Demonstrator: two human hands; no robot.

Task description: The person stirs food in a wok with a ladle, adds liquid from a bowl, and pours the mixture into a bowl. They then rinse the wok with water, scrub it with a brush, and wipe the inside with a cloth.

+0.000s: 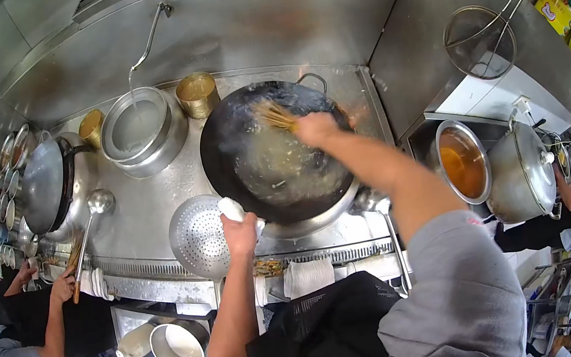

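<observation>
A large black wok [234,138] sits on the steel range with pale sudsy liquid in its bowl. My right hand [315,129] is over the wok, closed around a bamboo brush [274,114] whose bristles splay toward the wok's far side. My left hand [240,232] grips the wok's near rim through a white cloth [232,208]. A perforated metal strainer [196,236] lies just left of that hand.
A water pot [140,130] under a tap, a brass bowl [197,94], a ladle [97,205] and a lidded wok [46,185] stand to the left. A pot of orange liquid [463,161] and a lidded pot [524,174] stand right. Other people work at both sides. Bowls [176,349] sit below.
</observation>
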